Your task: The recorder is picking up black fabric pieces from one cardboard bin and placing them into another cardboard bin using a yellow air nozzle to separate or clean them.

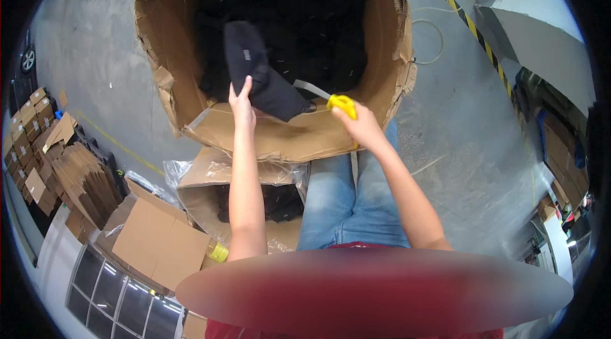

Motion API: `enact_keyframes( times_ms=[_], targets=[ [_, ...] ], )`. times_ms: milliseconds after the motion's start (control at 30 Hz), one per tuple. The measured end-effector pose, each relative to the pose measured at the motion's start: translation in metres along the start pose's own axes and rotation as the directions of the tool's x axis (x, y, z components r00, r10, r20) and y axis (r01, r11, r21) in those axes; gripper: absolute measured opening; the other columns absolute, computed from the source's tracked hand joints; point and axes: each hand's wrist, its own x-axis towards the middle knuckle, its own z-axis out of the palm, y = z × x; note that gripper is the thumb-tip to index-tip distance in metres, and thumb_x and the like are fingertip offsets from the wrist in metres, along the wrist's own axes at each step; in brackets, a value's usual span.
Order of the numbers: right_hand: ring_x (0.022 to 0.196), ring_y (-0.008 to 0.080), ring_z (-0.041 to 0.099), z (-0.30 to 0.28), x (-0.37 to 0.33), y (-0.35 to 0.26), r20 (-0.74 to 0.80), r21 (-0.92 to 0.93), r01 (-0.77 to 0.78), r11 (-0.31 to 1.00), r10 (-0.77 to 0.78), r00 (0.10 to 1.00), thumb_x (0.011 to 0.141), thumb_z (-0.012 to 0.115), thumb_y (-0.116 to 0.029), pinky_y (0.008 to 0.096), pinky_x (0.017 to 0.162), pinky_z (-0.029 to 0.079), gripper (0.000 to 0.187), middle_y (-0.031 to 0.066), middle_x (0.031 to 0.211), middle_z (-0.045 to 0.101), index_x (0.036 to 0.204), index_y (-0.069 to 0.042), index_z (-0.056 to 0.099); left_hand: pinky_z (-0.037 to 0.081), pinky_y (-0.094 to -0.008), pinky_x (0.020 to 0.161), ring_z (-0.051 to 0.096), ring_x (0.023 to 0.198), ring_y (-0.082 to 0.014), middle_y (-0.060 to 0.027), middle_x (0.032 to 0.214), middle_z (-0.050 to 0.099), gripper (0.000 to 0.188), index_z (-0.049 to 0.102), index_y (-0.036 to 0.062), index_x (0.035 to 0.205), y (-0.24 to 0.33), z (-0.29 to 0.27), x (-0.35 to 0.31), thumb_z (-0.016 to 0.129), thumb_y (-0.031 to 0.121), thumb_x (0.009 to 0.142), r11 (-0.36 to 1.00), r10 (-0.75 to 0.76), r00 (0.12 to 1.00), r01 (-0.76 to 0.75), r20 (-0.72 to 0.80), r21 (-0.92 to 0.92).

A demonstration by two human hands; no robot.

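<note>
My left hand [243, 102] grips a folded black cloth piece [247, 47] from its near left edge, with the thumb and fingers closed on it. The cloth bears a small pale mark and is held over the open mouth of a large cardboard box [273, 138]. Just right of the cloth, my right hand [361, 124] is wrapped round a yellow tool [342, 105]. A narrow pale strip [310, 89] curves from the tool toward the cloth; I cannot make out its exact kind. Inside the box lies a heap of black cloth pieces [299, 21].
A smaller box [203, 196] with black cloth and clear plastic stands at the near left of the large one. Flattened cardboard [86, 176] and stacked cartons [28, 122] are at left. Striped floor tape [468, 21] runs along the right, beside a grey-white structure [541, 14].
</note>
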Motion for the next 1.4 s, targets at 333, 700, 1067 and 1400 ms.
enact_keyframes(
  times_ms=[333,700,1067,1400],
  targets=[
    [0.047,0.0093,0.052,-0.015,-0.007,-0.013,0.135,0.247,-0.059,0.967,0.026,0.99,0.087,0.059,-0.035,0.0257,0.042,0.042,0.033,0.0006,0.06,0.052,0.097,-0.004,0.058,0.023,-0.0232,0.044,0.031,0.041,-0.0106,-0.0026,0.062,0.035,0.017,0.041,0.0063,0.077,-0.034,-0.031,0.015,0.046,0.021,0.083,-0.001,-0.604,0.459,0.817,0.651,-0.577],
    [0.047,0.014,0.056,-0.041,0.019,-0.006,0.016,0.071,-0.069,0.995,0.068,0.998,0.082,0.062,-0.043,0.0292,0.046,0.045,0.041,0.0059,0.06,0.057,0.085,-0.002,0.061,0.048,-0.0321,0.075,0.064,0.086,-0.0255,-0.0169,0.093,0.066,0.04,0.056,0.0014,0.105,0.073,0.001,-0.087,0.07,0.021,0.074,0.18,-0.016,0.995,-0.097,0.101,0.979],
    [0.042,0.0065,0.045,-0.066,0.013,-0.032,0.001,0.01,-0.093,0.996,0.093,0.996,0.084,0.061,-0.041,0.0222,0.04,0.035,0.035,0.0016,0.059,0.055,0.091,-0.006,0.062,0.038,-0.0376,0.094,0.049,0.11,-0.0281,-0.0204,0.118,0.05,0.064,0.043,-0.0054,0.121,0.105,-0.11,-0.218,0.069,0.035,0.079,0.102,0.252,0.889,0.368,-0.381,0.924],
    [0.075,0.0288,0.065,-0.059,-0.004,-0.036,-0.35,0.015,0.042,0.999,-0.034,0.936,0.083,0.065,-0.032,0.0335,0.066,0.05,0.037,0.0167,0.087,0.065,0.105,-0.003,0.062,0.019,-0.0588,0.105,0.021,0.133,-0.0422,-0.0278,0.142,0.025,0.115,0.024,0.0091,0.14,-0.192,0.145,0.085,0.074,0.065,0.053,-0.112,-0.067,0.892,-0.452,0.447,0.885]
  ],
)
